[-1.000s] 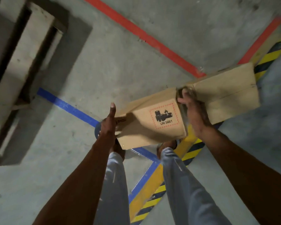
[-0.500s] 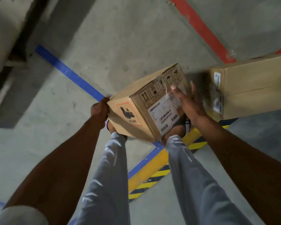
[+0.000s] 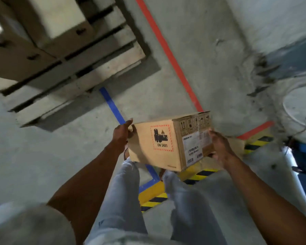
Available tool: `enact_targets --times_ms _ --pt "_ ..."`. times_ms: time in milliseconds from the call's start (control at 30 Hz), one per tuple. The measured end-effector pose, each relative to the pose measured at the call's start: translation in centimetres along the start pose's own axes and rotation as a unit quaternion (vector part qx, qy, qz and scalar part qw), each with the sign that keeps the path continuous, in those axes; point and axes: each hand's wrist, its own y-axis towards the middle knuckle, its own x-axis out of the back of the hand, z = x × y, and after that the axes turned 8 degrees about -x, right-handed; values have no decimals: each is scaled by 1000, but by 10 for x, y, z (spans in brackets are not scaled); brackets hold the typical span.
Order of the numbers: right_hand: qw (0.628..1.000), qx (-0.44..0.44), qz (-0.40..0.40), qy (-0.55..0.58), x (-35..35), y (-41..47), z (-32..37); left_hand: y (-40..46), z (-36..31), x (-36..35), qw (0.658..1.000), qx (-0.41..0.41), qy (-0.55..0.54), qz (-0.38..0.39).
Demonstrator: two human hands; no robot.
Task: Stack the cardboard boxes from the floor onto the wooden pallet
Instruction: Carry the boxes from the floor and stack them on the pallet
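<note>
I hold a cardboard box [image 3: 168, 141] mid-frame above the floor [image 3: 210, 59], my left hand [image 3: 121, 134] and right hand [image 3: 219, 147] gripping opposite sides, fingers curled. The wooden pallet [image 3: 88, 68] sits upper left.

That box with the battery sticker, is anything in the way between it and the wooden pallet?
Nothing visible. The box, held by the left hand and right hand, has only bare floor before the pallet.
</note>
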Motion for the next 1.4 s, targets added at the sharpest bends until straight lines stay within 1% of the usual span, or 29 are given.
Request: enact_targets --times_ms 100,167,233,333,433,533,600,733,867,933,1033,1100,1233,1333,1400 --pt "998 59 5 -3 6 -89 69 -70 -70 40 998 -29 -48 8" --pt "995 100 13 8 3 -130 112 -96 -108 65 997 -43 -67 9" --pt "990 132 49 20 -6 -157 151 -116 -144 85 994 -62 -87 -2" --pt "981 156 109 48 -25 -172 200 -123 -184 103 990 -84 -104 -51" --pt "973 155 158 63 -45 -163 256 -120 -219 102 982 -79 -130 -111" --pt "966 166 199 16 -62 -145 317 -125 -259 90 971 -85 -152 -161" --pt "961 176 212 -24 -69 -144 355 -125 -280 82 962 -71 -179 -193" --pt "938 222 236 -123 -89 -159 447 -131 -312 74 940 -56 -266 -204" --pt "899 268 268 -219 -139 -180 522 -106 -329 83 904 -50 -362 -220" --pt "887 271 260 -268 -174 -190 553 -87 -344 92 891 -48 -391 -225" --pt "875 240 228 -352 -231 -199 590 -65 -373 115 869 -33 -454 -191" --pt "864 228 230 -385 -263 -211 613 -55 -388 132 853 -33 -485 -190" --pt "827 188 237 -474 -341 -236 674 -30 -424 175 810 -63 -535 -234" --pt "817 165 224 -505 -395 -241 717 -9 -451 193 768 -93 -573 -270" --pt "809 140 217 -528 -437 -231 745 16 -464 202 757 -83 -583 -285"
